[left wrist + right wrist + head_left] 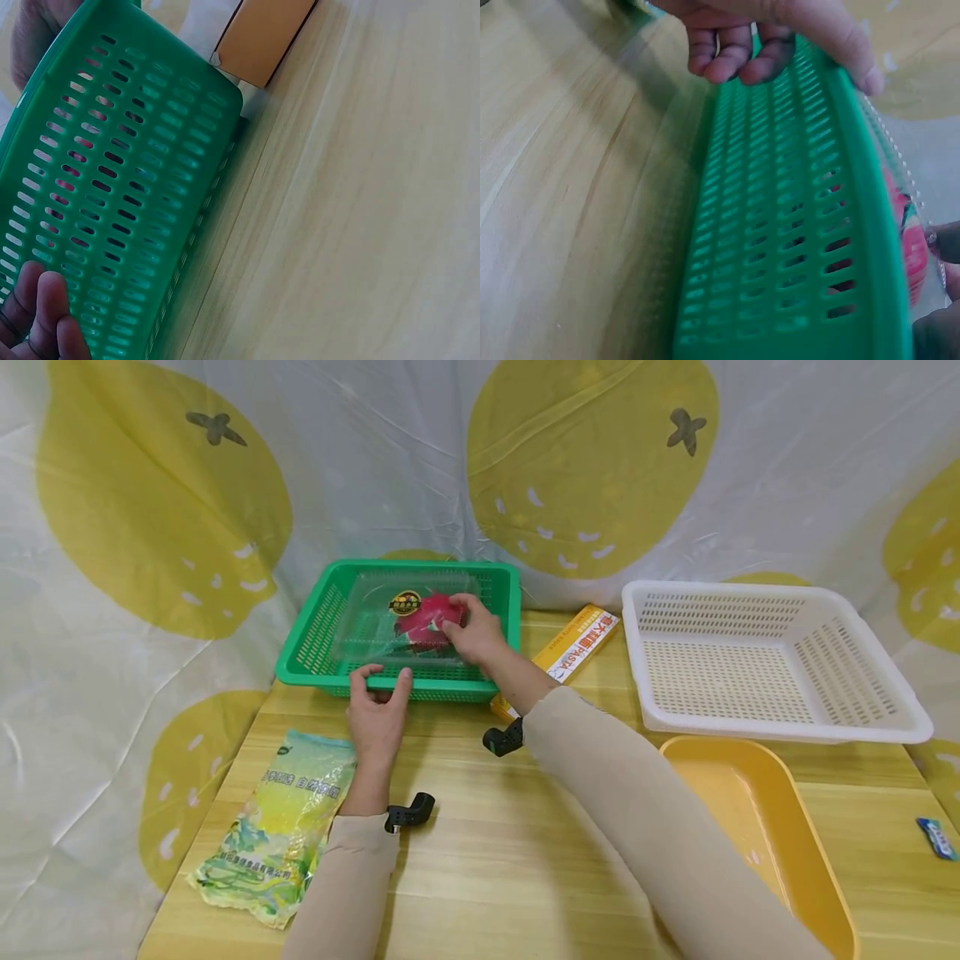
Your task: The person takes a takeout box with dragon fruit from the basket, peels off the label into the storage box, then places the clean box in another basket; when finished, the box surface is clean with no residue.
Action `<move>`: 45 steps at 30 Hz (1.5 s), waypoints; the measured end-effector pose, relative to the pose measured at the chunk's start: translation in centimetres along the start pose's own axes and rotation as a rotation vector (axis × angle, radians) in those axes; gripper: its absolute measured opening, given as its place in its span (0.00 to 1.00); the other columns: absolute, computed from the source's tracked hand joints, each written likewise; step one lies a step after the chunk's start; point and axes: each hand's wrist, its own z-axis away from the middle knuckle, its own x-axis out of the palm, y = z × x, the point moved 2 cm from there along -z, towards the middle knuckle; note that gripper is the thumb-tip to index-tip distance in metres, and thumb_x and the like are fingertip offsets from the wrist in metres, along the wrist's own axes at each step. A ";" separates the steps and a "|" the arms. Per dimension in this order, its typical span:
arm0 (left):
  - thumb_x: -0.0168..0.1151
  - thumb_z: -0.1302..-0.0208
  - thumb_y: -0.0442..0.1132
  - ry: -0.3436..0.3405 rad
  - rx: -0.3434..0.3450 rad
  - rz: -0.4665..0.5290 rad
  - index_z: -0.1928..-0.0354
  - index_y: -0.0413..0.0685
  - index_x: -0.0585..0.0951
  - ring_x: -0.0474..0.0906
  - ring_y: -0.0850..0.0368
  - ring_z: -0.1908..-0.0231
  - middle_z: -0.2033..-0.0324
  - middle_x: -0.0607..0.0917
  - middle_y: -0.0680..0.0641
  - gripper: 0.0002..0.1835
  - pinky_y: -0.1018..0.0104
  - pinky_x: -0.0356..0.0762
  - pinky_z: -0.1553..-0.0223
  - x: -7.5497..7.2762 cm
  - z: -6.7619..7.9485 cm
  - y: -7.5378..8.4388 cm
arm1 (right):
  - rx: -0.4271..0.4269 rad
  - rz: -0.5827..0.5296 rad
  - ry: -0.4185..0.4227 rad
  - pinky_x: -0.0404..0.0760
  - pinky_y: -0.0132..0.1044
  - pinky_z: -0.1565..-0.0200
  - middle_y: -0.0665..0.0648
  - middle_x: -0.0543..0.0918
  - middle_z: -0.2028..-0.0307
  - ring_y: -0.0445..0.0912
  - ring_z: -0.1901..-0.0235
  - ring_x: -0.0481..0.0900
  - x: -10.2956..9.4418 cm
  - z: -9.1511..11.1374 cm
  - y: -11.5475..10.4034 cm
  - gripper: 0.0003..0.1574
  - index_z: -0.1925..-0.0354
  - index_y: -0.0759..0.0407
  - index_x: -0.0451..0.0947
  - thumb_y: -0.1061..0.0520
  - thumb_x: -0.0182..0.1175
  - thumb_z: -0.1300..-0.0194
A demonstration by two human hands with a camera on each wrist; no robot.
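Note:
A green basket (397, 687) with slotted walls stands against the cloth backdrop. My left hand (375, 727) holds its front rim; in the right wrist view the thumb lies over the rim while the other fingers (731, 56) are outside the wall. Inside the basket sits a clear plastic box (360, 614) with a round black and gold sticker. A pink-red dragon fruit (423, 625) shows through the clear plastic. My right hand (478, 635) reaches in from the right and holds the box's right side, beside the fruit. Some of its fingertips are hidden.
A pasta box (577, 643) leans beside the basket's right side. Farther right are a white slotted basket (645, 693) and a yellow-orange tray (810, 843). A green-yellow food bag (277, 827) lies at the left, a small blue packet (937, 839) at the right edge.

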 end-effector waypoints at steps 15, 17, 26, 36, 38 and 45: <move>0.64 0.36 0.67 -0.009 0.015 -0.011 0.39 0.50 0.73 0.78 0.60 0.76 0.73 0.84 0.43 0.35 0.58 0.74 0.74 0.0 0.3 -0.1 | -0.039 -0.081 -0.025 0.69 0.32 0.79 0.59 0.72 0.34 0.41 0.89 0.58 -4.6 3.0 -2.5 0.29 0.27 0.44 0.64 0.54 0.55 0.22; 0.64 0.36 0.67 -0.011 0.013 -0.007 0.39 0.51 0.73 0.78 0.60 0.76 0.73 0.84 0.43 0.34 0.58 0.74 0.74 0.0 0.4 -0.1 | -0.029 -0.094 -0.030 0.72 0.33 0.79 0.59 0.72 0.34 0.41 0.89 0.59 -5.5 3.4 -2.7 0.30 0.27 0.43 0.64 0.53 0.56 0.23; 0.64 0.36 0.67 -0.016 -0.002 0.007 0.39 0.50 0.73 0.82 0.45 0.74 0.74 0.83 0.45 0.35 0.57 0.75 0.74 0.1 0.2 -0.1 | -0.002 -0.189 -0.053 0.83 0.39 0.74 0.62 0.71 0.36 0.43 0.76 0.72 -9.6 5.6 -2.8 0.31 0.26 0.44 0.62 0.56 0.53 0.22; 0.64 0.36 0.66 -0.007 0.007 -0.007 0.38 0.50 0.73 0.80 0.55 0.77 0.74 0.84 0.43 0.35 0.58 0.75 0.75 0.0 0.3 -0.1 | 0.021 -0.148 -0.061 0.85 0.37 0.68 0.60 0.77 0.54 0.41 0.81 0.70 -13.8 8.7 -1.3 0.33 0.23 0.43 0.58 0.54 0.51 0.21; 0.64 0.35 0.66 -0.008 0.007 -0.003 0.38 0.50 0.73 0.81 0.52 0.77 0.74 0.84 0.43 0.35 0.58 0.75 0.76 0.0 0.3 -0.1 | 0.022 -0.125 -0.061 0.87 0.38 0.65 0.59 0.74 0.56 0.42 0.77 0.73 -14.4 9.5 -1.1 0.33 0.23 0.43 0.57 0.54 0.52 0.21; 0.64 0.35 0.66 -0.006 0.005 -0.014 0.38 0.50 0.73 0.80 0.53 0.77 0.74 0.84 0.43 0.35 0.58 0.74 0.76 0.1 0.3 -0.1 | 0.000 -0.140 -0.067 0.88 0.40 0.60 0.55 0.68 0.62 0.43 0.63 0.73 -16.5 12.5 0.1 0.35 0.22 0.45 0.55 0.55 0.51 0.21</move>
